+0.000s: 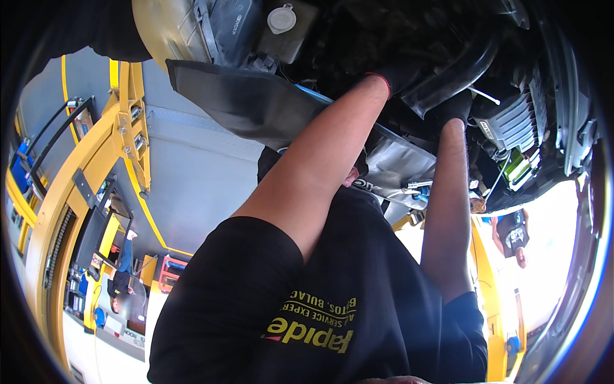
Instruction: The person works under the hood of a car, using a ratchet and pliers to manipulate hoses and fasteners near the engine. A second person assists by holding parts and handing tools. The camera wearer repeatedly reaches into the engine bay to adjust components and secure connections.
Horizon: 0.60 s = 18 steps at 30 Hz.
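Observation:
My left hand (404,75), in a dark glove with a red cuff, reaches into the shadowed engine bay beside a curved black duct (455,75). Its fingers are lost in the dark. Just right of it, below the duct, is my right hand (451,107), also dark-gloved, with its fingers hidden. A thin pale rod (486,96) sticks out next to that hand; whether the hand grips it I cannot make out. Close by on the right sits a ribbed grey engine part (511,120).
A dark fender cover (240,102) drapes the car's edge, with a white round cap (281,20) above it. Metal tools (419,185) lie on a silvery cover. Yellow lift posts (96,160) stand left and right. Two people (121,285) are in the background, one on each side.

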Motion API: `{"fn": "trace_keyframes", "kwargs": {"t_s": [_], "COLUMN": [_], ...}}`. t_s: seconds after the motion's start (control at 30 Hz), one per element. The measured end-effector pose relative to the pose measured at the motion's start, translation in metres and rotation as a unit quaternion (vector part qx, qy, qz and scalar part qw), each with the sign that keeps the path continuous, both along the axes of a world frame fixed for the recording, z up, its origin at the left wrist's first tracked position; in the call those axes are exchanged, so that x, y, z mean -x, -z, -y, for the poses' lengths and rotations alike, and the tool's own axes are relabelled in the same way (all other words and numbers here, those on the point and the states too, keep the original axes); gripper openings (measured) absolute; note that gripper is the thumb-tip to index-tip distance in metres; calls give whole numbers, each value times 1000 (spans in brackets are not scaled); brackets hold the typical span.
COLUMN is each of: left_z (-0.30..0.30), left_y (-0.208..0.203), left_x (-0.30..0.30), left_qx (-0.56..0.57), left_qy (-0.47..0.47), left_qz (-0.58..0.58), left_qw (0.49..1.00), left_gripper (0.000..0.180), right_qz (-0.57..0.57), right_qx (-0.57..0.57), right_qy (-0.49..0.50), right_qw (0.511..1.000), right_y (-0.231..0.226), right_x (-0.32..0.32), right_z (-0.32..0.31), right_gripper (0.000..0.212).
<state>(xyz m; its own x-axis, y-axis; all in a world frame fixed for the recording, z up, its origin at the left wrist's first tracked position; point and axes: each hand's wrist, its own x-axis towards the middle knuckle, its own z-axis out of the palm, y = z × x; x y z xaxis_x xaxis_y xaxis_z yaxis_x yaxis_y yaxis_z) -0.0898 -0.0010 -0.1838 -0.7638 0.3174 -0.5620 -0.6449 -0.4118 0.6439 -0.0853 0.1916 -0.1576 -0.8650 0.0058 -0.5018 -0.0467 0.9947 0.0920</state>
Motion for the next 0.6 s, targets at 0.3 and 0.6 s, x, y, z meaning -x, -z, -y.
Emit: {"fn": "trace_keyframes", "kwargs": {"t_s": [0.3, 0.6], "left_z": [13, 8], "left_y": [-7, -3], "left_x": [-75, -75], "left_qx": [391, 373], "left_qy": [44, 76], "left_qz": [-176, -76], "left_qw": [902, 922], "left_gripper": [26, 33], "right_qz": [-7, -22], "right_qx": [-3, -56], "right_qy": [7, -88], "right_qw": [1000, 994], "right_y": [15, 7], "right_x": [-5, 2], "right_z": [-10, -2], "right_gripper": [50, 49]}}
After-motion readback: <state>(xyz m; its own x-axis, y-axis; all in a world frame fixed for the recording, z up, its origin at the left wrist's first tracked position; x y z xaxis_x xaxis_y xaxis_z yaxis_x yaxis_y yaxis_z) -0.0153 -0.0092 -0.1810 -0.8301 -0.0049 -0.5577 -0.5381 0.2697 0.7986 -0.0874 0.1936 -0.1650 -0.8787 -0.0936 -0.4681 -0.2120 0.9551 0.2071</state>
